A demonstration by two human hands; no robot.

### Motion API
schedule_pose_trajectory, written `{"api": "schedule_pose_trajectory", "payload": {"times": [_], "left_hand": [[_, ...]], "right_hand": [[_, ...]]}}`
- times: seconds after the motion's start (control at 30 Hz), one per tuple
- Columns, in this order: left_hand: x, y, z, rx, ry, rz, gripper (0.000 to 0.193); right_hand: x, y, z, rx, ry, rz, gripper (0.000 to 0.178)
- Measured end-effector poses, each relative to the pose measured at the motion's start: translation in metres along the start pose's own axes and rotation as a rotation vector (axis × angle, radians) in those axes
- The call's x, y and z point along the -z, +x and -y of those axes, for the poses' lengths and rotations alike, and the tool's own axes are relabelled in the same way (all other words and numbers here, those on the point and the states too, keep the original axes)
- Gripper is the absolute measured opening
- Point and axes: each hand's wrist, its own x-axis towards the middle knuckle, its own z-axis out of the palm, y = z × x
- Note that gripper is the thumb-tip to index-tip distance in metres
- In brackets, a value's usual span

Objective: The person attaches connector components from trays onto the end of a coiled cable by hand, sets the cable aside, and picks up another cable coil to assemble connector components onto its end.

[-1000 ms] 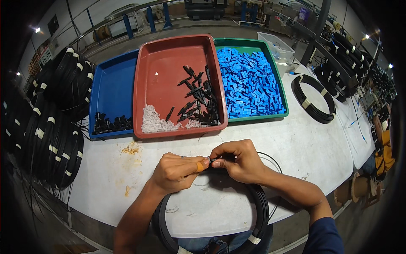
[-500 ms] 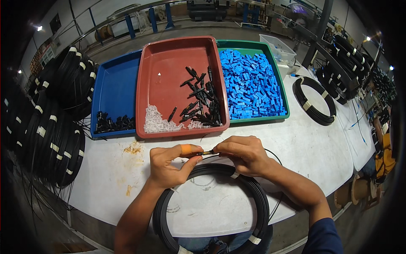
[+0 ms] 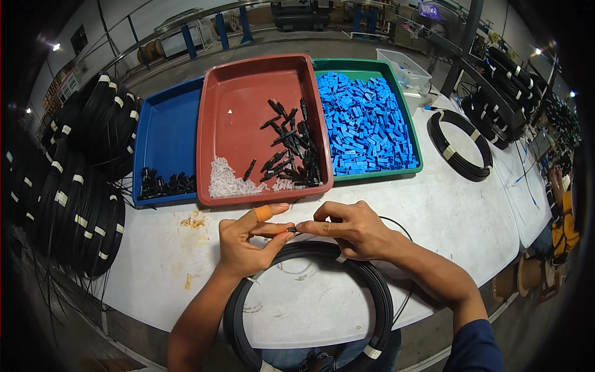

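My left hand [image 3: 245, 245], with an orange band on its raised index finger, pinches a small black connector piece [image 3: 291, 230] between thumb and another finger. Closed fingertips of my right hand [image 3: 356, 230] meet the same piece from the right; most of it is hidden by the fingers. A thin black cable [image 3: 396, 224] loops out behind my right hand. Below both hands, a coil of black cable [image 3: 385, 297] bound with white tape rests partly on the table and over its front edge.
Beyond my hands stand a blue tray [image 3: 167, 118] with black parts, a red tray [image 3: 248, 87] with black connectors and clear pieces, and a green tray [image 3: 414, 149] of blue pieces. Stacked cable coils [image 3: 80, 204] stand left; another coil [image 3: 465, 167] lies right on the white table [image 3: 458, 217].
My right hand has shifted left, bringing the fingertips closer together. The left index finger has lifted off the piece. The yellowish section seen earlier between the hands no longer shows.
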Motion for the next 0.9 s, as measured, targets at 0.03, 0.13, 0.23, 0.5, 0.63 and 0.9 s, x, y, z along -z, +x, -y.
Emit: {"api": "schedule_pose_trajectory", "payload": {"times": [0.03,0.13,0.23,0.5,0.63,0.9], "left_hand": [[0.001,0.001,0.001,0.0,0.0,0.0,0.046],[0.005,-0.001,0.004,-0.037,0.048,0.038,0.05],[0.004,0.001,0.005,-0.03,0.06,0.055,0.049],[0.032,0.019,0.007,0.069,-0.013,0.097,0.038],[0.052,0.06,0.042,0.13,0.512,-0.066,0.02],[0.045,0.095,0.067,0.188,1.021,0.132,0.017]], "right_hand": [[0.0,-0.001,-0.001,-0.006,-0.026,0.047,0.079],[-0.006,-0.001,-0.002,0.016,-0.028,0.049,0.08],[-0.006,-0.002,-0.002,-0.001,-0.023,0.076,0.083],[-0.01,0.001,0.002,-0.041,-0.007,0.058,0.082],[-0.012,0.001,0.0,-0.049,0.04,0.017,0.067],[-0.014,-0.001,0.0,-0.077,0.093,-0.003,0.057]]}}
